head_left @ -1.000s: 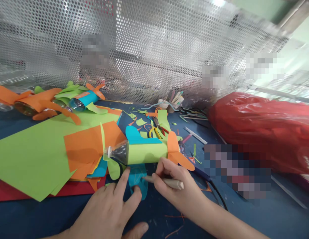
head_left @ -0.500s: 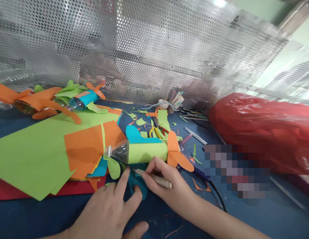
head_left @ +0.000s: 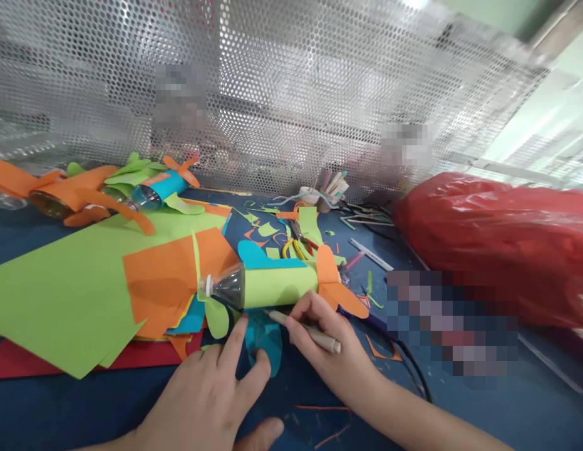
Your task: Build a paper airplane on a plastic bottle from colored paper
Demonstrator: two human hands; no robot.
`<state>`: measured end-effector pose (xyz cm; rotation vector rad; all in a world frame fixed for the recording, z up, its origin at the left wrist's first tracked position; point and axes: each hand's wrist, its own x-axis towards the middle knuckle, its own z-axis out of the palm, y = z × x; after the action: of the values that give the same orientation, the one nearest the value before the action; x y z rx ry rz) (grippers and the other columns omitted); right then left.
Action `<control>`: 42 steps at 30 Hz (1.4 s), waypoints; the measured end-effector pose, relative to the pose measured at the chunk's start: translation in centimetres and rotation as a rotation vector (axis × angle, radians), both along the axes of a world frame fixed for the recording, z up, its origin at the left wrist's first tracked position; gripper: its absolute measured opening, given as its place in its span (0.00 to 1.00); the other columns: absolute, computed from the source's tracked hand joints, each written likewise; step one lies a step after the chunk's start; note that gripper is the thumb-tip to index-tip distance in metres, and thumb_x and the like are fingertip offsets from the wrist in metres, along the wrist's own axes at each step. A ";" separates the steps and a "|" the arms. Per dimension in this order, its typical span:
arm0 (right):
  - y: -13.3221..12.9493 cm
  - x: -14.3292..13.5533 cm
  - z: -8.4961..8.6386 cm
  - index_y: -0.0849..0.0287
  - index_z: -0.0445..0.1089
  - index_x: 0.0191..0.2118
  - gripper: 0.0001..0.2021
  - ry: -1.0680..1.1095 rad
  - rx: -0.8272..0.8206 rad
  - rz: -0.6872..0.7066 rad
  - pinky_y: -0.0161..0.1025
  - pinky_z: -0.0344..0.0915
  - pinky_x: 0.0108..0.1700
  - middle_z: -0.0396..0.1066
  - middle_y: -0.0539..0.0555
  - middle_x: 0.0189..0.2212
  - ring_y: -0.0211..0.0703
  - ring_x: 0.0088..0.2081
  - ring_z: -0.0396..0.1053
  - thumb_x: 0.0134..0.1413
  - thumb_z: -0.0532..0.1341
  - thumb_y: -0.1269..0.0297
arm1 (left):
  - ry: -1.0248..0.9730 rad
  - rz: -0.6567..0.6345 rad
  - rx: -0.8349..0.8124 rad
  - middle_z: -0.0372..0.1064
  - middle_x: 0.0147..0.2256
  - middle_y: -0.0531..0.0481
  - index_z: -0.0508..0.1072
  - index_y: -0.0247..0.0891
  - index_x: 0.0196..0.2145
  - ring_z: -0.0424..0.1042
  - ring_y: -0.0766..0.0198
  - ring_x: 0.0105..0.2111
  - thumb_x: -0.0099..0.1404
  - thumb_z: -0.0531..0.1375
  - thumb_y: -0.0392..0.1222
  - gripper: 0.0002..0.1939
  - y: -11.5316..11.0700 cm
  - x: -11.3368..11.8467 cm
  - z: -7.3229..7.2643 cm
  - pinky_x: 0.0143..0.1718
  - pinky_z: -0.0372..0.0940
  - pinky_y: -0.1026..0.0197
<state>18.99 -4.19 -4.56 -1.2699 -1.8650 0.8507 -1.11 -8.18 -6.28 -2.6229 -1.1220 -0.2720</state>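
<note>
A clear plastic bottle (head_left: 229,287) lies on its side, wrapped in light green paper (head_left: 272,288). Orange paper fins (head_left: 329,285) are at its right end, and a green paper blade (head_left: 216,318) is by its cap. From the wrap's far side rises a blue paper wing (head_left: 253,254). On the near side is another blue paper wing (head_left: 268,341), with a faint drawn pattern. My left hand (head_left: 209,382) rests its spread fingertips on that near wing. Pinched in my right hand (head_left: 331,335) is a beige pen (head_left: 326,339), its tip at the wing's upper edge.
Green sheets (head_left: 61,275) and orange paper (head_left: 164,282) are stacked left. Behind them lies a blue-wrapped bottle (head_left: 162,190). Yellow-handled scissors (head_left: 294,249) lie among scraps. A cup of pens (head_left: 329,194), a red plastic bag (head_left: 498,250) and a perforated metal screen (head_left: 291,94) stand beyond.
My right hand has slid the pen a little right and toward the bottle, uncovering more of the near blue wing. My left hand has stayed in nearly the same place.
</note>
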 end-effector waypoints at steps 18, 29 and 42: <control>0.1 -0.3 0.2 0.56 0.58 0.29 0.09 -0.065 -0.009 0.011 0.31 0.54 0.25 0.58 0.44 0.22 0.34 0.23 0.55 0.60 0.56 0.62 | 0.032 0.013 -0.013 0.69 0.50 0.25 0.70 0.39 0.50 0.77 0.51 0.27 0.67 0.52 0.56 0.22 -0.1 0.1 0.4 0.25 0.72 0.53; 0.1 -0.2 0.3 0.56 0.59 0.29 0.08 -0.089 0.003 0.006 0.31 0.55 0.25 0.60 0.45 0.22 0.34 0.24 0.56 0.60 0.55 0.63 | -0.017 -0.020 -0.019 0.68 0.50 0.24 0.69 0.38 0.51 0.76 0.50 0.27 0.69 0.48 0.54 0.22 0.2 -0.1 -0.1 0.23 0.71 0.53; 0.0 -0.2 0.3 0.56 0.58 0.28 0.09 -0.086 -0.004 0.015 0.31 0.54 0.24 0.58 0.44 0.22 0.34 0.23 0.54 0.59 0.56 0.64 | -0.001 -0.025 0.000 0.69 0.50 0.24 0.69 0.38 0.51 0.77 0.50 0.27 0.68 0.49 0.55 0.22 0.2 -0.1 -0.1 0.24 0.71 0.53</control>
<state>18.76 -4.16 -4.23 -1.3150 -1.9431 0.8201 -1.19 -8.00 -6.35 -2.6393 -1.0900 -0.2789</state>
